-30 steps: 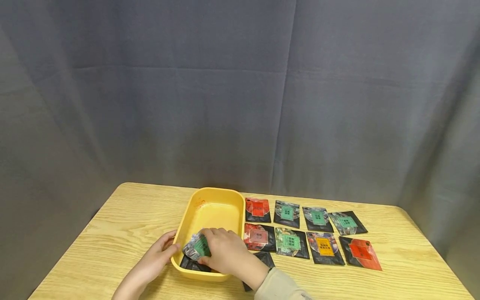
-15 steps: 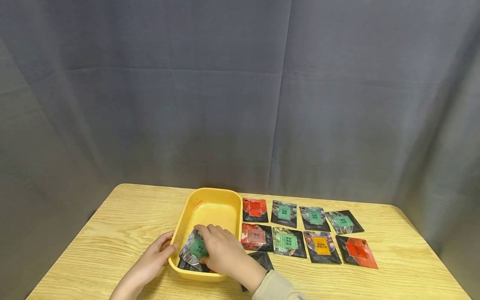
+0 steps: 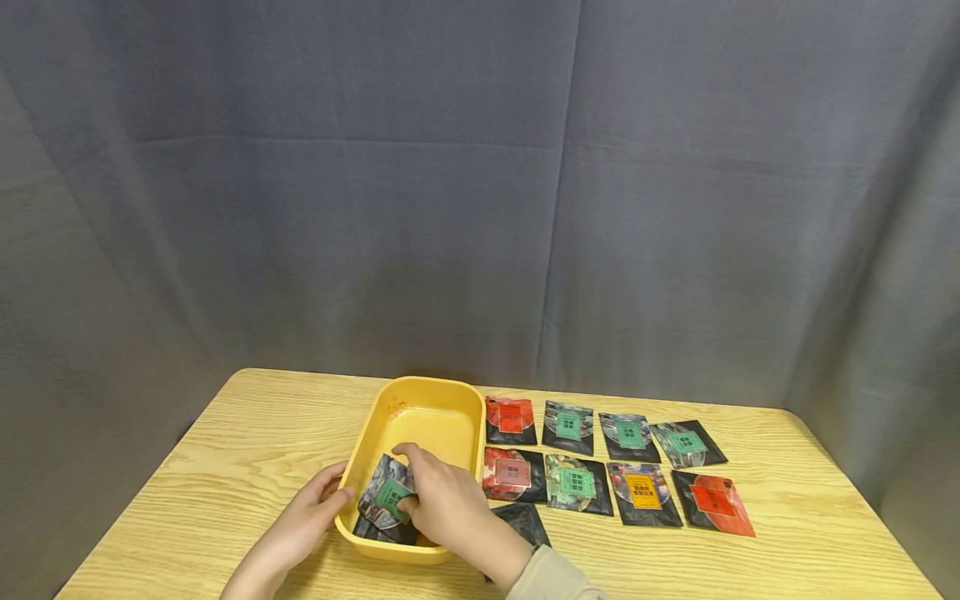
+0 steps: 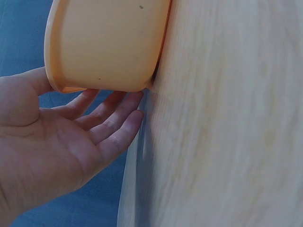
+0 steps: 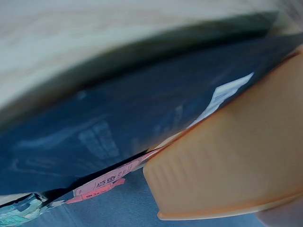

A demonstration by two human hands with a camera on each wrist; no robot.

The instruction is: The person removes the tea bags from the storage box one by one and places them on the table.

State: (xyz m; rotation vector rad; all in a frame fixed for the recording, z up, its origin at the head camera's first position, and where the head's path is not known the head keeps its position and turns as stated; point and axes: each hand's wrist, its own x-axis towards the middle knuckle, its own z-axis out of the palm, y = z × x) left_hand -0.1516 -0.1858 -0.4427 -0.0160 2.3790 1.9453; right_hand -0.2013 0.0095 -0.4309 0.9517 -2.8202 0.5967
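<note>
In the head view, a yellow plastic bin (image 3: 360, 442) stands on the table. Across its near-left rim lies the thumb of my left hand (image 3: 309, 508), with the other fingers along the outer wall; the left wrist view shows these fingers (image 4: 116, 125) against the bin's side. Inside the bin, a dark sachet with a green label (image 3: 381, 504) lies tilted over another black sachet (image 3: 367, 531). My right hand (image 3: 450, 504) reaches in over the right rim, its thumb at the green label and its index finger spread apart from it. Its other fingers are hidden.
Right of the bin lie two rows of sachets, among them a red one (image 3: 512, 419), an orange-labelled one (image 3: 645, 494) and a red-and-black one (image 3: 716, 502). A black sachet (image 3: 523, 521) lies partly beneath my right forearm. A grey curtain (image 3: 480, 208) hangs behind the table.
The green-labelled sachet has come down flatter in the bin's near end. My right thumb and index finger have spread apart from their hold on it. The left hand stays at the rim.
</note>
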